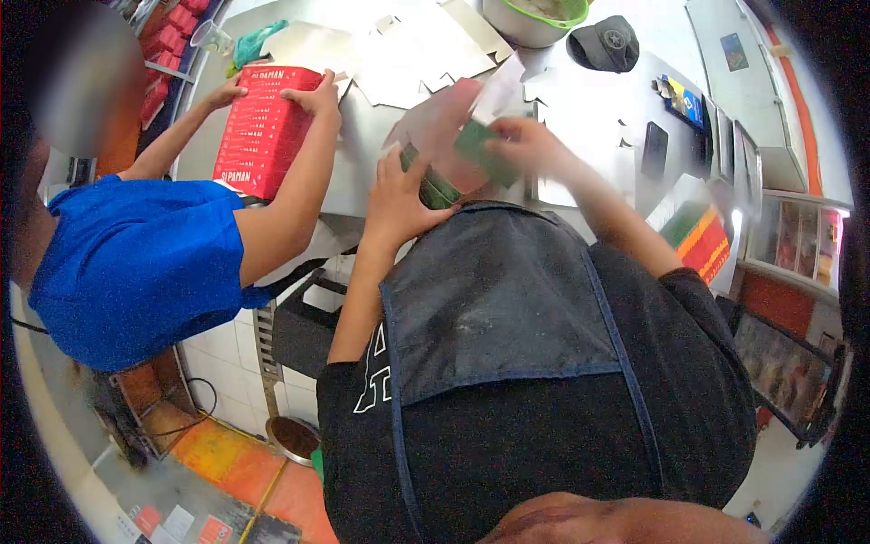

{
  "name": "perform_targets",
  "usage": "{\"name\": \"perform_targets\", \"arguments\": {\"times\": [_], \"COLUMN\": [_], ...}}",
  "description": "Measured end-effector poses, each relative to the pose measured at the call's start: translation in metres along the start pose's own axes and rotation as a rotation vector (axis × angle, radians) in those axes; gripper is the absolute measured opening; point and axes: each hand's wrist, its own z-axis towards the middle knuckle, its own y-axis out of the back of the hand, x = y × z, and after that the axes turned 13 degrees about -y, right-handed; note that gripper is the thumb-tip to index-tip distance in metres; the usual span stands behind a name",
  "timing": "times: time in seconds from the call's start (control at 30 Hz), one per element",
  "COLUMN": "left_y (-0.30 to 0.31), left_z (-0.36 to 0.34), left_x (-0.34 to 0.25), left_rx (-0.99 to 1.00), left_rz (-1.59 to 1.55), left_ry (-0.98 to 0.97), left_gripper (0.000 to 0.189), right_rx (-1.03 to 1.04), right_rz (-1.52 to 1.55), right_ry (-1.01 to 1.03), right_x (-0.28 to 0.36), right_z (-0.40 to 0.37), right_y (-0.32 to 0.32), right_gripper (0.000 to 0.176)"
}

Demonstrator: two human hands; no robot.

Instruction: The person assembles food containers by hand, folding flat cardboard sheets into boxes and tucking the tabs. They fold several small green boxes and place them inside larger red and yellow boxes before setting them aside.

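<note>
A red and green cardboard box (441,136), partly folded and smeared by motion, stands at the table's near edge in front of my apron. My left hand (399,197) grips its near left side, the thumb along the bottom edge. On the other side my right hand (536,148), slightly blurred, pinches a green flap (484,152) of the same box. A pale flap rises behind that hand. White unfolded cardboard sheets (385,56) lie on the table beyond the box.
At left, a co-worker in a blue shirt (136,263) holds a stack of red boxes (263,131) with both hands. A green-rimmed bowl (535,23), a dark cap (605,43) and a phone (653,149) lie on the metal table (358,145). A black stool (310,313) stands below.
</note>
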Motion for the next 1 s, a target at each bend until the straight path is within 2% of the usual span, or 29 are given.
{"name": "perform_targets", "arguments": {"times": [0.03, 0.13, 0.23, 0.33, 0.37, 0.47, 0.6, 0.7, 0.8, 0.9, 1.0], "left_y": [0.000, -0.002, -0.005, -0.007, -0.009, -0.016, -0.022, -0.017, -0.018, -0.015, -0.021], "left_z": [-0.002, -0.009, -0.012, -0.009, -0.008, -0.009, -0.008, -0.011, -0.018, -0.022, -0.020], "left_x": [0.000, 0.001, 0.002, -0.005, -0.006, -0.003, 0.008, 0.026, 0.054, 0.056, 0.051], "left_rx": [-0.014, -0.038, -0.025, -0.023, -0.036, -0.077, -0.153, -0.208, -0.299, -0.309, -0.357], "left_rz": [0.001, -0.002, -0.028, -0.023, -0.005, 0.042, -0.018, -0.308, -0.917, -1.166, -1.390], "left_ry": [0.013, 0.049, 0.087, 0.103, 0.084, 0.038, 0.033, 0.186, 0.384, 0.380, 0.390], "left_gripper": [0.088, 0.085, 0.082, 0.082, 0.082, 0.083, 0.082, 0.079, 0.076, 0.067, 0.061], "right_rx": [-0.084, -0.086, -0.023, -0.037, 0.017, -0.030, -0.052, -0.196, -0.366, -0.356, -0.434], "right_rz": [0.100, 0.455, 0.632, 0.684, 0.654, 0.567, 0.519, 0.557, 0.783, 0.961, 0.965], "right_ry": [0.002, 0.043, 0.056, 0.126, 0.131, 0.074, 0.163, 0.199, 0.277, 0.451, 0.473], "right_x": [0.000, 0.015, 0.040, 0.054, 0.044, 0.034, 0.040, 0.040, 0.063, 0.072, 0.073], "right_z": [-0.005, -0.011, -0.028, -0.032, -0.021, -0.009, -0.010, -0.009, -0.030, -0.041, -0.056], "right_y": [0.007, 0.035, 0.055, 0.044, 0.043, 0.012, -0.001, 0.027, 0.063, 0.093, 0.104], "right_gripper": [0.037, 0.031, 0.032, 0.029, 0.031, 0.033, 0.035, 0.040, 0.041, 0.026, 0.025]}}
